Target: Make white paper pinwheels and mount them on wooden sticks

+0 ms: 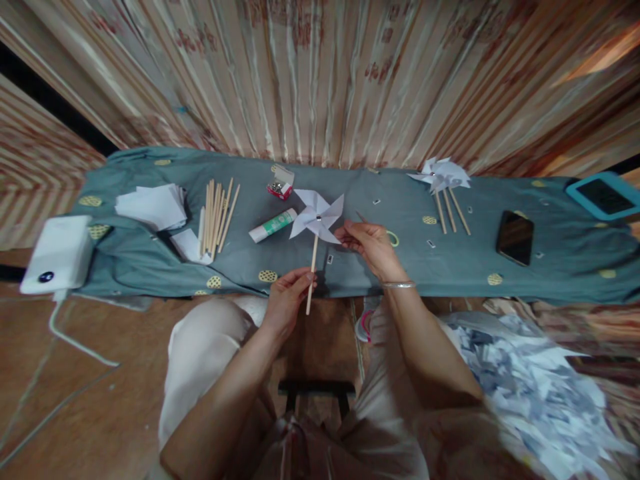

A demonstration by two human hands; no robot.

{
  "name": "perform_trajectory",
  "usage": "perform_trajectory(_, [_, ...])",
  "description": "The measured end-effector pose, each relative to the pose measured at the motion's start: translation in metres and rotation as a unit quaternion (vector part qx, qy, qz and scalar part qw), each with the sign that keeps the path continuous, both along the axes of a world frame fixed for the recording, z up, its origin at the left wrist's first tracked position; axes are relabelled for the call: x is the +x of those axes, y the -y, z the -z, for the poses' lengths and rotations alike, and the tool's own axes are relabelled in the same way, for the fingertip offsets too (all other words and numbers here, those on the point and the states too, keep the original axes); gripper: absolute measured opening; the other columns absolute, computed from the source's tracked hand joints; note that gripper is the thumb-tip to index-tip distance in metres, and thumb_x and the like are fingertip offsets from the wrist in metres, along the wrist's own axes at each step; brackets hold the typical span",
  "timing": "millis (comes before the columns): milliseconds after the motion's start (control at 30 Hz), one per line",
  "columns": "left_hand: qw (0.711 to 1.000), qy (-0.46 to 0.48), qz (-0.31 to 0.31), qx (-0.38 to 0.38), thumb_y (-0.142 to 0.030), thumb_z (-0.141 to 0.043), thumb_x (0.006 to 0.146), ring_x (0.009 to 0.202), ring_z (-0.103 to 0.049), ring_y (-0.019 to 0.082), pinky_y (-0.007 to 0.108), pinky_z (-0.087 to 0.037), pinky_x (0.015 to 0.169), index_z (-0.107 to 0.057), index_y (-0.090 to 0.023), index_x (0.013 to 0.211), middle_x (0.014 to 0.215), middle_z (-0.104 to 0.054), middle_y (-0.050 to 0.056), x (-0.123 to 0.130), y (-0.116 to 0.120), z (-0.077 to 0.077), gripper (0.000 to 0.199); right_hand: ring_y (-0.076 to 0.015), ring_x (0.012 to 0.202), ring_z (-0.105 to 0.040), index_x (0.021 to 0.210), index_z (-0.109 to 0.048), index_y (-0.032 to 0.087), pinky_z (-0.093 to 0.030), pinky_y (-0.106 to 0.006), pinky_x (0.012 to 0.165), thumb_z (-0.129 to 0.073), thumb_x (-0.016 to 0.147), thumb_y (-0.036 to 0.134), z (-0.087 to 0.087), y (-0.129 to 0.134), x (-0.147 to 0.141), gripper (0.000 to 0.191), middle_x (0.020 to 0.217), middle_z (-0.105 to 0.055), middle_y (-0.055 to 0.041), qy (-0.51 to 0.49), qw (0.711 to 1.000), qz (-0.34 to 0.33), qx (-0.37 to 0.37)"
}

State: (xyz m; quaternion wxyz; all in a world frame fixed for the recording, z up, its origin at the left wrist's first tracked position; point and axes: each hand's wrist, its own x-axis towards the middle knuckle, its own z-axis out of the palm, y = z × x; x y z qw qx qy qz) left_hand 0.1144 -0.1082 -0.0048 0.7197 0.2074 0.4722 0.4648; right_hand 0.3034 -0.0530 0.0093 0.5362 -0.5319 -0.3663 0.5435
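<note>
A white paper pinwheel (324,212) on a thin wooden stick (313,257) stands in front of me, a dark pin head at its centre. Thumb and fingers of my left hand (289,297) are closed around the lower stick. My right hand (367,245) has its fingers bent together at the tip of the lower right blade, seemingly pinching it. Partly hidden behind that hand lie what look like scissors, with a yellow-green handle (393,238) showing. Left of the pinwheel is a green-and-white glue stick (273,225). Behind it sits a small open red box (280,189) of metal pins.
Wooden sticks (215,217) and white paper sheets (153,205) lie left on the cloth-covered table (465,267). Several pinwheels (443,175), a phone (515,237) and a blue-framed device (605,195) are right. A white power bank (57,253) has a cable. Paper pieces (545,393) heap at lower right.
</note>
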Motion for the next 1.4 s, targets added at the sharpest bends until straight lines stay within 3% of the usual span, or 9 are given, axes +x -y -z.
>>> perform_trajectory(433, [1.000, 0.002, -0.007, -0.011, -0.033, -0.093, 0.041, 0.060, -0.059, 0.008, 0.020, -0.048, 0.065, -0.077, -0.016, 0.070, 0.067, -0.071, 0.000, 0.003, 0.000, -0.004, 0.037, -0.0150, 0.064, -0.070, 0.066, -0.075, 0.020, -0.054, -0.024, 0.058, -0.074, 0.059, 0.077, -0.004, 0.000, -0.011, 0.057, 0.069, -0.076, -0.0062, -0.039, 0.997, -0.053, -0.030])
perform_trajectory(600, [1.000, 0.002, -0.006, -0.014, -0.033, -0.094, 0.041, 0.060, -0.060, 0.008, 0.021, -0.047, 0.066, -0.077, -0.016, 0.071, 0.067, -0.072, 0.000, 0.002, 0.001, -0.002, 0.038, -0.0152, 0.062, -0.067, 0.063, -0.072, 0.021, -0.052, -0.026, 0.057, -0.072, 0.064, 0.076, 0.004, -0.006, 0.002, 0.055, 0.068, -0.075, -0.0051, -0.004, 0.999, 0.039, -0.018])
perform_trajectory(700, [1.000, 0.003, 0.003, -0.014, -0.034, -0.094, 0.042, 0.061, -0.060, 0.008, 0.021, -0.047, 0.066, -0.077, -0.016, 0.072, 0.068, -0.072, 0.000, 0.003, 0.002, 0.000, 0.039, -0.0150, 0.067, -0.067, 0.068, -0.071, 0.022, -0.052, -0.027, 0.061, -0.076, 0.066, 0.067, 0.007, -0.011, 0.012, 0.046, 0.073, -0.074, -0.0027, 0.017, 0.993, 0.118, 0.021])
perform_trajectory(800, [1.000, 0.002, 0.014, -0.016, -0.035, -0.094, 0.043, 0.061, -0.060, 0.008, 0.021, -0.048, 0.067, -0.077, -0.016, 0.072, 0.069, -0.072, 0.000, 0.004, 0.004, 0.001, 0.039, -0.0150, 0.076, -0.068, 0.078, -0.072, 0.024, -0.051, -0.027, 0.067, -0.077, 0.066, 0.059, 0.008, -0.015, 0.019, 0.038, 0.082, -0.075, -0.0017, 0.027, 0.986, 0.155, 0.060])
perform_trajectory(933, [1.000, -0.004, 0.024, -0.020, -0.036, -0.094, 0.043, 0.062, -0.060, 0.008, 0.021, -0.047, 0.067, -0.077, -0.016, 0.074, 0.069, -0.072, 0.000, 0.005, 0.006, 0.002, 0.041, -0.0152, 0.082, -0.068, 0.085, -0.074, 0.025, -0.051, -0.027, 0.071, -0.076, 0.069, 0.054, 0.005, -0.016, 0.020, 0.034, 0.087, -0.076, -0.0017, 0.022, 0.986, 0.142, 0.081])
perform_trajectory(1100, [1.000, -0.004, 0.019, -0.021, -0.038, -0.095, 0.040, 0.061, -0.059, 0.008, 0.021, -0.047, 0.066, -0.077, -0.017, 0.072, 0.068, -0.072, 0.000, 0.007, 0.005, 0.002, 0.042, -0.0140, 0.074, -0.065, 0.074, -0.074, 0.023, -0.051, -0.027, 0.069, -0.078, 0.068, 0.052, 0.001, -0.014, 0.016, 0.030, 0.086, -0.076, -0.0024, 0.003, 0.990, 0.112, 0.083])
perform_trajectory(1400, [1.000, -0.004, 0.007, -0.018, -0.038, -0.095, 0.038, 0.060, -0.059, 0.008, 0.021, -0.047, 0.066, -0.077, -0.017, 0.070, 0.067, -0.071, 0.000, 0.004, 0.003, -0.001, 0.043, -0.0138, 0.069, -0.065, 0.066, -0.070, 0.022, -0.052, -0.026, 0.065, -0.078, 0.067, 0.057, 0.000, -0.013, 0.012, 0.035, 0.075, -0.075, -0.0026, 0.014, 0.991, 0.118, 0.067])
